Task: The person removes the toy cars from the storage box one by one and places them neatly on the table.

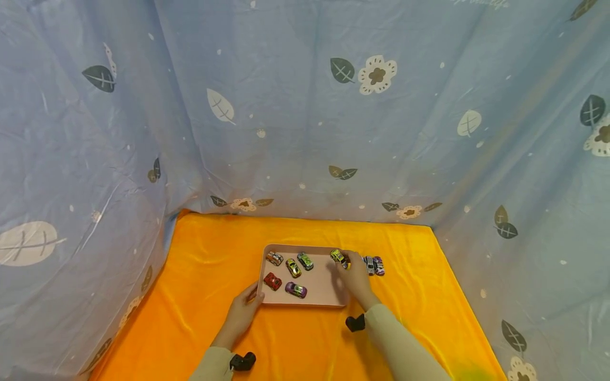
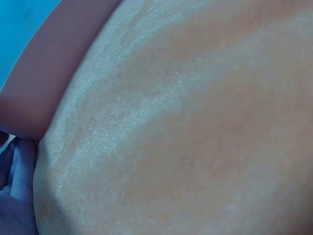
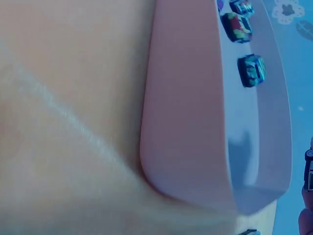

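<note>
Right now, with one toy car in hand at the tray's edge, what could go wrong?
The right hand pinches a yellow-green car right over the pink tray rim; released there, it might catch the rim and roll out. The left hand touches only the tray's near-left corner, so a bump could slide the tray on the orange cloth. Two cars outside sit close to the right wrist and could be knocked.

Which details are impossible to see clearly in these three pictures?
- Head view: the right hand covers part of the yellow-green toy car, so its grip is hidden.
- Head view: the left hand touches the pink tray at its corner; the fingers are too small to judge.
- Left wrist view: only blurred orange cloth close up.
</note>
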`<control>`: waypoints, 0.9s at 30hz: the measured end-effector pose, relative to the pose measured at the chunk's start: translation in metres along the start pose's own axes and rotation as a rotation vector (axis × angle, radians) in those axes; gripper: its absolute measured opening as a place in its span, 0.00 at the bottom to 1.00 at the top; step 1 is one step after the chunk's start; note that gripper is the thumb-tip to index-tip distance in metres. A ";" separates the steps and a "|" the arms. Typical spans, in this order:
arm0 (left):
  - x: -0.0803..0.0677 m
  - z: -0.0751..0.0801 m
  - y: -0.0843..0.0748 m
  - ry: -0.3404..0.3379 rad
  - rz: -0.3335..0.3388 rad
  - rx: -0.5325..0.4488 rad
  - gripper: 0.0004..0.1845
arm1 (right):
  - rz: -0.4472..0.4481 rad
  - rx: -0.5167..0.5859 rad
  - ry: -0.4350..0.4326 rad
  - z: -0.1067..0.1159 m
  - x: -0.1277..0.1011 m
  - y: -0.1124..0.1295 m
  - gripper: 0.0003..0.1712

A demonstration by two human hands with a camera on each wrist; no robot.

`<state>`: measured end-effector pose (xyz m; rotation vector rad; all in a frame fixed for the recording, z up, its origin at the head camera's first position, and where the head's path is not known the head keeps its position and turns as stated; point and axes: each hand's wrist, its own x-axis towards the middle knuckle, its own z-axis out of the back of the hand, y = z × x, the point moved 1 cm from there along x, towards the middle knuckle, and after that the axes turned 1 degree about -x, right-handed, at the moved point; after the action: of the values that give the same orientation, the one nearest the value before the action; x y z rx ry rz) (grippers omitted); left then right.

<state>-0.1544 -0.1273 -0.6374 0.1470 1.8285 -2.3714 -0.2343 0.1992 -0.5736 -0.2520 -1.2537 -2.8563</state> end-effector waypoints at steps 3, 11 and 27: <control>0.001 0.001 0.001 0.003 0.001 -0.005 0.27 | -0.004 -0.001 -0.024 0.005 -0.002 -0.003 0.21; 0.002 0.001 0.003 0.006 0.001 -0.003 0.27 | -0.033 0.000 -0.032 0.019 -0.005 -0.020 0.23; 0.002 0.001 0.005 0.012 0.010 -0.019 0.28 | -0.127 0.010 -0.069 0.044 -0.008 -0.058 0.23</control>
<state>-0.1554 -0.1296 -0.6424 0.1677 1.8508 -2.3510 -0.2247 0.2704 -0.5875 -0.2828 -1.3421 -2.9705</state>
